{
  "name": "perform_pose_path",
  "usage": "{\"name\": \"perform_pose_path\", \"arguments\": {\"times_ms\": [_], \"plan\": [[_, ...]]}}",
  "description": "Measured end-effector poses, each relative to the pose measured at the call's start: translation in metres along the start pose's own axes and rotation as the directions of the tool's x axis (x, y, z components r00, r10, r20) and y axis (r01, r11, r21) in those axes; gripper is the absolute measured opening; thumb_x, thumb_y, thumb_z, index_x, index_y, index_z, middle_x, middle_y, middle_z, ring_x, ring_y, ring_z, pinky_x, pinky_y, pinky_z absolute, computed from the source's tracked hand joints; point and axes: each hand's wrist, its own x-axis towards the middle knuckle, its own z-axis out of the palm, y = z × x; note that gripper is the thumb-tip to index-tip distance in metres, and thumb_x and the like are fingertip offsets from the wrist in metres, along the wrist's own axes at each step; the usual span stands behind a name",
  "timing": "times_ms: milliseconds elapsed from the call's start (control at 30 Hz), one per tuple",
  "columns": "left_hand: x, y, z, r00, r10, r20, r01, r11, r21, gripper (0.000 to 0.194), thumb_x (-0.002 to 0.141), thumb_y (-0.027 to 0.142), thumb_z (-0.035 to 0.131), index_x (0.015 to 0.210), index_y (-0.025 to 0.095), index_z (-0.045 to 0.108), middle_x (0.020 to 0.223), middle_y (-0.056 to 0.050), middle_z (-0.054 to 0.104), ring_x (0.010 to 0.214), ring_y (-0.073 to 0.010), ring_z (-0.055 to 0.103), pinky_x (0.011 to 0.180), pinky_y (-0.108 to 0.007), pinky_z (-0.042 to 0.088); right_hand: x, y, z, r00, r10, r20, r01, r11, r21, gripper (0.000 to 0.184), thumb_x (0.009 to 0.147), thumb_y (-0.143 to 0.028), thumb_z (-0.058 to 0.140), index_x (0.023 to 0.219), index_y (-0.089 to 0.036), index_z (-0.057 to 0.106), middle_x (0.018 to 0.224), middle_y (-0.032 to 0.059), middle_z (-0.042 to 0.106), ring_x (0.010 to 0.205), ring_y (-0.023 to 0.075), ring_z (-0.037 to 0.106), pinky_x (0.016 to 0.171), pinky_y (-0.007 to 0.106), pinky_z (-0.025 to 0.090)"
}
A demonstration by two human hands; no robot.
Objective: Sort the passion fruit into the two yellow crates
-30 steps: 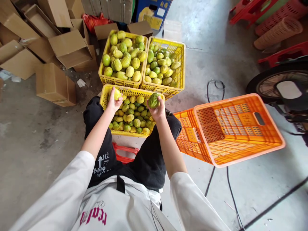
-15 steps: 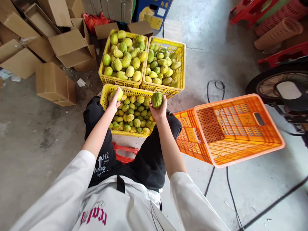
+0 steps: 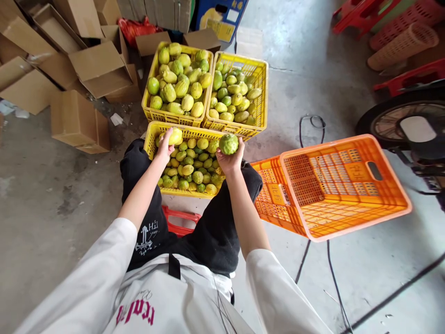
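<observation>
My left hand [image 3: 165,147] holds a yellow lemon [image 3: 176,136], its fingers curled around the near side. A bumpy green lemon [image 3: 228,144] sits in the curled fingers of my right hand [image 3: 231,160]. Both hands are above the front yellow crate [image 3: 189,194], which stands between my knees with many smaller green and yellow lemons [image 3: 188,170] in it. Behind it, the left yellow crate [image 3: 174,119] is heaped with larger, ribbed fruit of the same kind. The right yellow crate [image 3: 264,93] contains more, at a lower level.
An orange crate [image 3: 358,172] is on the floor to my right, its opening facing me. Cardboard boxes [image 3: 74,118] pile up at the left. A wheel [image 3: 385,123], red stools [image 3: 365,18] and black cables [image 3: 333,273] are on the right. Below me shows a red stool [image 3: 179,228].
Both lemons have been turned in my fingers. The green one shows a different, bumpier side and is slightly further right; more of the yellow one is visible. The crates have stayed put.
</observation>
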Motion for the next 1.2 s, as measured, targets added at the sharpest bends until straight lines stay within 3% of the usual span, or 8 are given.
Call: {"name": "perform_pose_path", "arguments": {"times_ms": [100, 167, 300, 400, 567, 833, 1033, 1200], "plan": [[-0.006, -0.001, 0.003, 0.993, 0.114, -0.014, -0.114, 0.993, 0.007, 0.034, 0.078, 0.043, 0.082, 0.076, 0.02, 0.057, 0.059, 0.008, 0.05, 0.035, 0.0007, 0.026, 0.033, -0.017, 0.018, 0.001, 0.0, 0.001, 0.999, -0.017, -0.037, 0.018, 0.999, 0.031, 0.025, 0.083, -0.052, 0.067, 0.091, -0.028, 0.065, 0.086, -0.0021, 0.071, 0.068, 0.0141, 0.066, 0.048, 0.022, 0.053], [-0.01, 0.0, 0.004, 0.999, 0.052, 0.0, -0.052, 0.999, 0.01, 0.031, 0.08, 0.043, 0.078, 0.077, 0.021, 0.057, 0.06, 0.007, 0.049, 0.037, -0.0009, 0.026, 0.034, -0.017, 0.022, 0.002, 0.001, 0.0, 0.999, -0.009, -0.04, 0.01, 1.0, 0.03, 0.028, 0.081, -0.054, 0.069, 0.091, -0.028, 0.064, 0.083, -0.0024, 0.07, 0.067, 0.0141, 0.067, 0.048, 0.023, 0.053], [-0.019, 0.003, 0.004, 0.999, -0.048, -0.009, 0.047, 0.996, -0.076, 0.027, 0.085, 0.048, 0.069, 0.09, 0.023, 0.06, 0.071, 0.001, 0.06, 0.057, -0.0105, 0.056, 0.054, -0.02, 0.051, 0.001, 0.0, -0.002, 0.999, -0.022, -0.035, 0.023, 1.0, 0.012, 0.032, 0.078, -0.056, 0.073, 0.09, -0.028, 0.062, 0.077, -0.0036, 0.067, 0.067, 0.014, 0.067, 0.051, 0.023, 0.055], [-0.023, 0.005, 0.004, 0.996, -0.069, 0.065, 0.077, 0.989, -0.127, 0.026, 0.087, 0.046, 0.066, 0.094, 0.022, 0.06, 0.081, -0.004, 0.065, 0.079, -0.0178, 0.068, 0.071, -0.028, 0.059, 0.0, 0.0, -0.003, 0.999, -0.013, -0.037, 0.013, 1.0, 0.0, 0.032, 0.077, -0.056, 0.072, 0.087, -0.028, 0.06, 0.074, -0.0046, 0.065, 0.065, 0.0134, 0.065, 0.052, 0.023, 0.056], [-0.023, 0.005, 0.005, 0.984, -0.088, 0.153, 0.101, 0.992, -0.082, 0.022, 0.081, 0.038, 0.071, 0.087, 0.02, 0.06, 0.082, -0.003, 0.067, 0.075, -0.0167, 0.069, 0.067, -0.025, 0.058, -0.004, -0.001, 0.001, 0.999, 0.042, -0.017, -0.041, 0.998, 0.041, 0.033, 0.083, -0.057, 0.067, 0.094, -0.026, 0.065, 0.082, 0.0, 0.07, 0.068, 0.0147, 0.067, 0.052, 0.023, 0.056], [-0.018, 0.002, 0.004, 0.979, -0.077, 0.187, 0.097, 0.99, -0.1, 0.029, 0.078, 0.038, 0.078, 0.088, 0.021, 0.057, 0.079, 0.0, 0.065, 0.077, -0.0174, 0.068, 0.073, -0.031, 0.06, -0.005, 0.003, 0.006, 1.0, 0.026, 0.004, -0.026, 0.998, 0.053, 0.028, 0.092, -0.042, 0.063, 0.116, -0.03, 0.068, 0.107, 0.0014, 0.074, 0.106, 0.02, 0.073, 0.087, 0.035, 0.066], [-0.02, 0.0, 0.007, 0.946, -0.065, 0.316, 0.068, 0.998, 0.0, 0.03, 0.076, 0.032, 0.083, 0.095, 0.022, 0.062, 0.079, 0.001, 0.066, 0.061, -0.0101, 0.061, 0.054, -0.02, 0.047, -0.002, 0.004, 0.003, 0.999, -0.002, 0.044, 0.0, 0.999, 0.044, 0.024, 0.09, -0.041, 0.065, 0.111, -0.03, 0.068, 0.1, 0.0, 0.074, 0.1, 0.0189, 0.074, 0.087, 0.036, 0.066], [-0.016, -0.001, 0.009, 0.971, -0.024, 0.238, 0.015, 0.999, 0.039, 0.034, 0.077, 0.037, 0.087, 0.082, 0.02, 0.058, 0.069, 0.001, 0.063, 0.052, -0.0068, 0.054, 0.045, -0.017, 0.037, 0.001, 0.003, 0.002, 0.999, -0.043, -0.01, 0.043, 0.998, 0.034, 0.021, 0.086, -0.045, 0.068, 0.097, -0.027, 0.065, 0.093, -0.0021, 0.072, 0.09, 0.0162, 0.073, 0.082, 0.032, 0.065]]}}
